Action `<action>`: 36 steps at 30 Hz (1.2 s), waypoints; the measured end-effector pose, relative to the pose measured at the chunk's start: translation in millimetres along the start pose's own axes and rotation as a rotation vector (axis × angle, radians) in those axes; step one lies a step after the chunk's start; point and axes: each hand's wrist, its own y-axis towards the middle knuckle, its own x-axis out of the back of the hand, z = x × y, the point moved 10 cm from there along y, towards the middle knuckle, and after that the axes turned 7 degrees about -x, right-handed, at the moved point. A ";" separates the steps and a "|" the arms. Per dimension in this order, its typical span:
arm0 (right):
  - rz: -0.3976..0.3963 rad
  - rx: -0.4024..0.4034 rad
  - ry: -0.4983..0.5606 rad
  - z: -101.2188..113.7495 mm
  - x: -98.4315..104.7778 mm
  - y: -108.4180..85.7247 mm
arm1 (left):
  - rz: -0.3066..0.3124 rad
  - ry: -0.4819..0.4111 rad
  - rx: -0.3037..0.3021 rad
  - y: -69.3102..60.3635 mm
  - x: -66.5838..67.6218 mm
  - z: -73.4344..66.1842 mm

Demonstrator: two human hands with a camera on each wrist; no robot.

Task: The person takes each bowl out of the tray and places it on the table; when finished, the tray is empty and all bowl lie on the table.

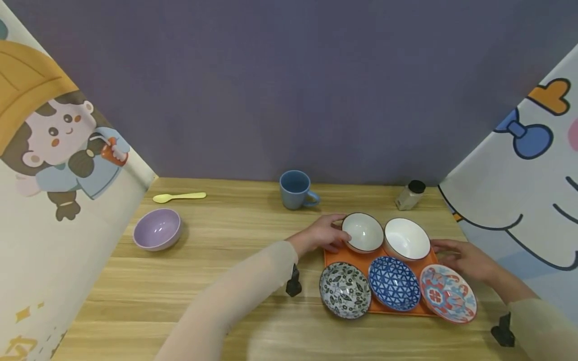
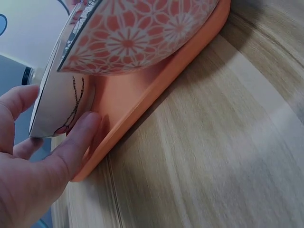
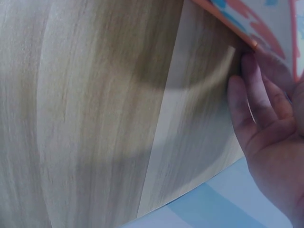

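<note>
five bowls [image 1: 395,284] on orange tray [image 1: 361,260]

The orange tray [image 1: 333,256] lies on the surface [image 1: 158,301], holding two white-inside bowls [image 1: 407,239] behind three patterned bowls [image 1: 394,284], which seem a little tilted.

From afar, I am looking into what seems a small three-sided booth set up as a tabletop scene. A wood-grain table [image 1: 271,343] meets a plain blue-grey panel [image 1: 289,90] at the back, between white side panels [image 1: 104,240] printed with cartoons: on the left a drawn child [image 1: 58,178] in an orange hat [image 1: 27,82]; on the right a blue bow [image 1: 534,142] and an orange heart [image 1: 552,98]. Patterned bowls [image 1: 394,284] on an orange tray [image 1: 358,258], a blue mug [image 1: 293,193] and a yellow spoon [image 1: 180,196] lend it a dining feel. I cannot tell whether it stands in a home or a studio.
</note>
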 end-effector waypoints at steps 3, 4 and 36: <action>0.000 0.008 0.010 -0.8 -0.2 0.1 | -0.005 -0.016 0.005 2.3 -0.9 2.5; 0.000 0.010 0.014 -0.7 -0.2 0.0 | -0.006 -0.023 0.006 2.6 -1.4 2.9; -0.052 0.028 -0.034 4.3 2.1 -0.9 | -0.063 -0.169 0.047 -1.0 -3.2 2.3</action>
